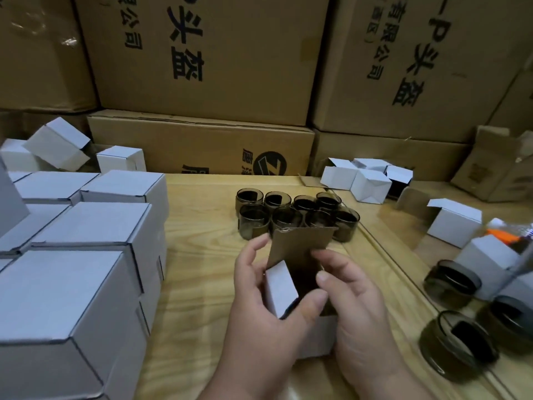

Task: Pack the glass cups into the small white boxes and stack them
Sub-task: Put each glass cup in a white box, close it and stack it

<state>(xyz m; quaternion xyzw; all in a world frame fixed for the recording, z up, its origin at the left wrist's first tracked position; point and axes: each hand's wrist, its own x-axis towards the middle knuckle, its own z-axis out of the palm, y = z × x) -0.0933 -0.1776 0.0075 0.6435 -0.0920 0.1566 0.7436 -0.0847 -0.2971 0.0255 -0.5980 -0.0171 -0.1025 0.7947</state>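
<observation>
Both hands (259,287) grip open white box (281,293) — glass cups (297,215) behind

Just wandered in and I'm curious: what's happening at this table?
A person is packing. The left hand and right hand hold a small white box with its brown lid flap still open. Eight dark glass cups wait on the wooden table behind it, and closed white boxes are stacked at left.

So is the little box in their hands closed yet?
Not yet. The box is open: its lid flap stands up, brown inside showing, while the left hand and right hand grip it.
</observation>
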